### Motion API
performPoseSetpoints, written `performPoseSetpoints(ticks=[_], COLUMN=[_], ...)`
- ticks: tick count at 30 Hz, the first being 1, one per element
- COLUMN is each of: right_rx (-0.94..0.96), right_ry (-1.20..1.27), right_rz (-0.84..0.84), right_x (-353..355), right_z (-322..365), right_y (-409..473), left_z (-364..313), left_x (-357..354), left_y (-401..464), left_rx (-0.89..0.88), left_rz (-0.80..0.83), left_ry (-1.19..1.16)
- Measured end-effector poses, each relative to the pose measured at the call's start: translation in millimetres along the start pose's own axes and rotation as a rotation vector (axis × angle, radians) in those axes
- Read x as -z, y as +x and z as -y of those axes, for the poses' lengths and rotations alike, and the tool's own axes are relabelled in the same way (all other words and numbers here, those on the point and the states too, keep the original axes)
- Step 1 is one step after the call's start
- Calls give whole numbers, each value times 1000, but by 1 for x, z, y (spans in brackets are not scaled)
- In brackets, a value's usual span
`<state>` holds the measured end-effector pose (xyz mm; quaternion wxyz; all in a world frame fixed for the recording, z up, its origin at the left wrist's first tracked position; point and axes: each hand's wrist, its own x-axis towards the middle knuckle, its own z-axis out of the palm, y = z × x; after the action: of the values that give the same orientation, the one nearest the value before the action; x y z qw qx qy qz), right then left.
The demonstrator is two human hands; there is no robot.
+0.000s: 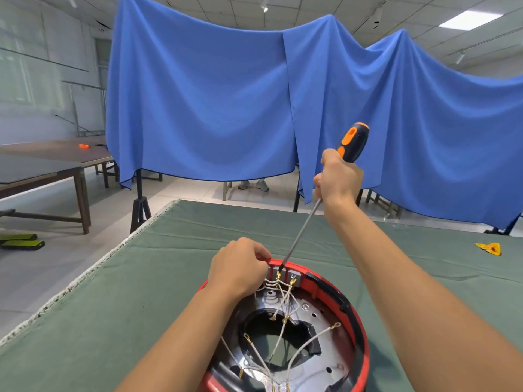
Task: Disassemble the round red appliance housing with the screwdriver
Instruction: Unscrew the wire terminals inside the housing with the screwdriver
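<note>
One red appliance housing [355, 312] lies open side up at the near edge of the green worktop [175, 273], its white wires [283, 295] running to a grey terminal block [285, 274] at the far rim. The left hand [240, 267] curls over that rim, pinching wires aside, while the right hand [339, 176] wraps the screwdriver [352, 140] handle, tip down on a terminal. Best to keep the shaft in line with the screw (it leans now) and press firmly while turning, lest the tip slip.

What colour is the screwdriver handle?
Black with orange patches, seen in the head view: screwdriver.
</note>
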<state>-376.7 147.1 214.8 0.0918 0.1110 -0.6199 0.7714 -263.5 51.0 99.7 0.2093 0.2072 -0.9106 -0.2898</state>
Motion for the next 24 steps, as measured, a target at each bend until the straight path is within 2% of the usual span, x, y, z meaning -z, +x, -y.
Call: performPoseSetpoints(ticks=[8, 11, 18, 24], right_rx=[-152, -162, 86, 279], right_ry=[-57, 10, 256, 311], right_rz=[4, 10, -18, 73], right_x=[-18, -11, 24, 30], right_z=[-15, -13, -6, -2], right_y=[23, 22, -16, -57], left_z=[4, 4, 1, -2], left_x=[-2, -2, 0, 0], left_y=[3, 2, 2, -3], left_rx=[-5, 1, 16, 15], left_rz=[-2, 7, 6, 5], left_ry=[8, 3, 8, 12])
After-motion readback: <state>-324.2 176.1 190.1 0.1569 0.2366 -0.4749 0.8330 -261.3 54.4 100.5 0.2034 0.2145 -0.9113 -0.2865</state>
